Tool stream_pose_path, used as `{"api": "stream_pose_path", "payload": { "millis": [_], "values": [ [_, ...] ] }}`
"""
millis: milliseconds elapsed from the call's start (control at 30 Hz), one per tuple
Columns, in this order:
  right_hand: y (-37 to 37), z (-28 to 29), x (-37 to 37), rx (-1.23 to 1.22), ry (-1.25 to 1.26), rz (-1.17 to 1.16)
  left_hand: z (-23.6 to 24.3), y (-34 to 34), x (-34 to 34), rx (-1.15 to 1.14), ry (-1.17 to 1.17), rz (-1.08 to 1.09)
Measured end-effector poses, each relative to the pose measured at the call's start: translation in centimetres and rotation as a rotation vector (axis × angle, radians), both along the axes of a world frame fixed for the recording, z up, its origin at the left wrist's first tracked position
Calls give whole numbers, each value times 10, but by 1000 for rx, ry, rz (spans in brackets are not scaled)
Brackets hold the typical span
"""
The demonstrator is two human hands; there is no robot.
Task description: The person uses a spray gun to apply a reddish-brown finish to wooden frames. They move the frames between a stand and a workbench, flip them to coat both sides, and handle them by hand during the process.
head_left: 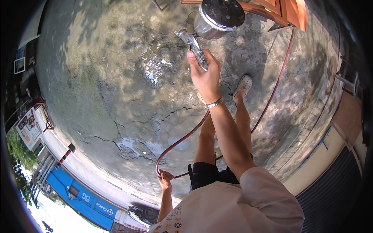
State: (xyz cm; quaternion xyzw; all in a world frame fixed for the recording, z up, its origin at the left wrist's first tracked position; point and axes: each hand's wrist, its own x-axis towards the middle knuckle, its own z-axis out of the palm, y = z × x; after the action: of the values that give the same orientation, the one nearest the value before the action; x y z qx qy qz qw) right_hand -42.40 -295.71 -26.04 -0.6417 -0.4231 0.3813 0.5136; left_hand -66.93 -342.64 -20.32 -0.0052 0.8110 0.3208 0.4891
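Observation:
In my right hand (206, 75), fingers wrapped round its handle, is a metal spray gun (193, 47). A round, shiny metal cup (208, 27) with a dark, spotted end sits against the gun's front; the joint between them is partly hidden. Lower down and to the left, my left hand (166, 176) is closed round a dark red hose (176, 144). From there the hose curves up toward my right wrist, where my forearm hides its end. Another stretch of hose (276, 85) passes behind my legs and runs up to the right.
An orange-coloured wooden frame (276, 15) stands at the top right, close to the cup. Cracked concrete ground (108, 93) has a wet, shiny patch (153, 70). My feet wear light clogs (244, 83). A blue panel wall (74, 190) and a parked vehicle (144, 213) are at lower left.

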Motion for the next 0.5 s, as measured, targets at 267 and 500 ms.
{"api": "stream_pose_path", "payload": {
  "millis": [267,500],
  "values": [
    [-7,-39,145,-89,-104,-472,0,52,7,25,-23,-225],
    [-33,-37,319,-35,-265,-780,-8,96,23,-49,63,-727]
  ]
}}
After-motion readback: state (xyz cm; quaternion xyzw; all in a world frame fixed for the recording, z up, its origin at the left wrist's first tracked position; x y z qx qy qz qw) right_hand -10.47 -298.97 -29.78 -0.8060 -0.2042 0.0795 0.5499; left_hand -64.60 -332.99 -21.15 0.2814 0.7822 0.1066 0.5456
